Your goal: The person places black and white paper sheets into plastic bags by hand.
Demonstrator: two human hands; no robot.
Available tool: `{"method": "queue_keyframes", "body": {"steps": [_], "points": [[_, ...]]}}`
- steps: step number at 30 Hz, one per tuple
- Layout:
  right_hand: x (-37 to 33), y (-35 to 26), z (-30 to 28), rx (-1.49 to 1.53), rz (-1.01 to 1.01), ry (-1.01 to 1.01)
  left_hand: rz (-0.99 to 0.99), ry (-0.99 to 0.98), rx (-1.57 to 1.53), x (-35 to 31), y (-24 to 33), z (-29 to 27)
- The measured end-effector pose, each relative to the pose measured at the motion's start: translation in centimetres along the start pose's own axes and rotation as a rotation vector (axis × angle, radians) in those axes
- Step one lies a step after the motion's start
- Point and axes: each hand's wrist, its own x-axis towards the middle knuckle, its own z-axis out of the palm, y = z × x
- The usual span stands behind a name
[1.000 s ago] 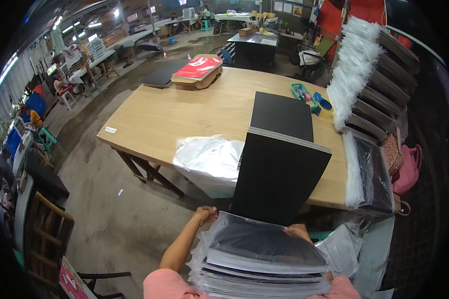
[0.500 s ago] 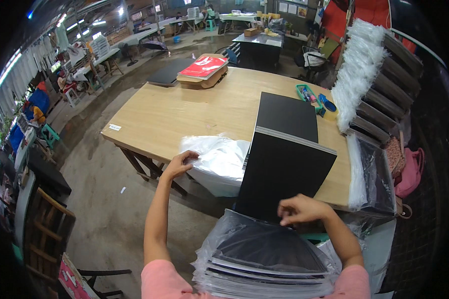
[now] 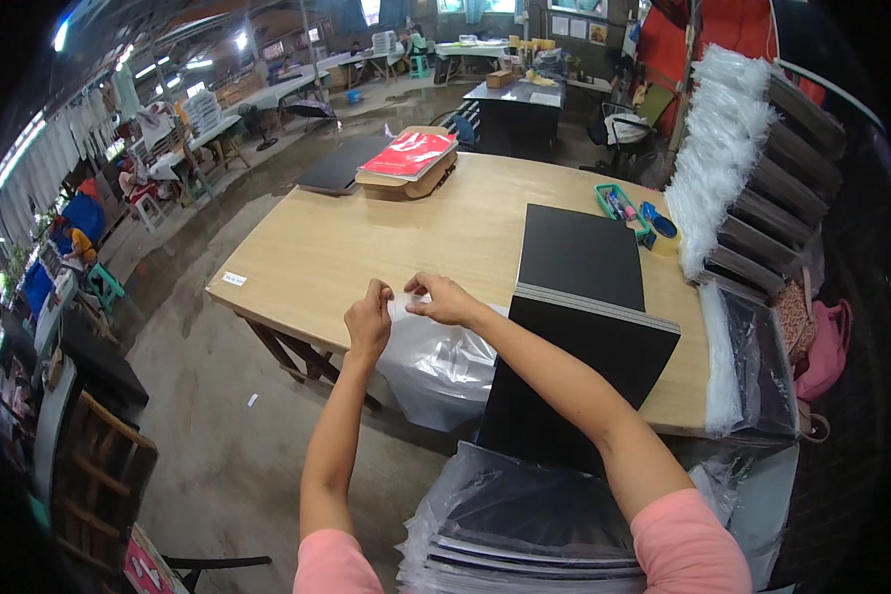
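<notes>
The person's left grip (image 3: pixel 368 322) pinches the top edge of the clear plastic (image 3: pixel 441 361), which lies over the near edge of the wooden counter (image 3: pixel 307 238). The right grip (image 3: pixel 447 301) has its fingers bent at the same edge, just beside the left; whether they are closed on it cannot be told. The black boards (image 3: pixel 579 247) stand right of the plastic. Below the right forearm sits a plastic-wrapped stack (image 3: pixel 530 505). A red booklet (image 3: pixel 406 153) lies toward the counter's far side.
</notes>
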Motion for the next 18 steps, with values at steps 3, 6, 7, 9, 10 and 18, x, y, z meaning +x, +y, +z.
{"method": "queue_keyframes", "body": {"steps": [3, 6, 7, 9, 10, 18], "points": [[0.8, -1.1, -0.1, 0.123, 0.164, 0.026, 0.032, 0.114, -0.136, 0.4, -1.2, -0.4], [0.7, -1.8, -0.4, 0.096, 0.120, 0.205, -0.070, 0.126, -0.613, 0.1, 0.2, -0.2], [0.6, -1.4, -0.9, 0.096, 0.124, 0.251, -0.128, 0.009, -0.833, 0.3, 1.9, -0.8], [0.8, -1.2, -0.8, 0.115, 0.113, 0.324, -0.258, -0.134, -0.988, 1.1, 2.7, -1.8], [1.0, -1.4, -0.6, 0.119, 0.117, 0.346, -0.302, -0.173, -0.945, 1.7, 1.5, -1.9], [0.9, -1.3, -0.9, -0.040, 0.069, 0.556, -0.190, -0.280, -0.444, 3.5, 2.2, -2.4]]}}
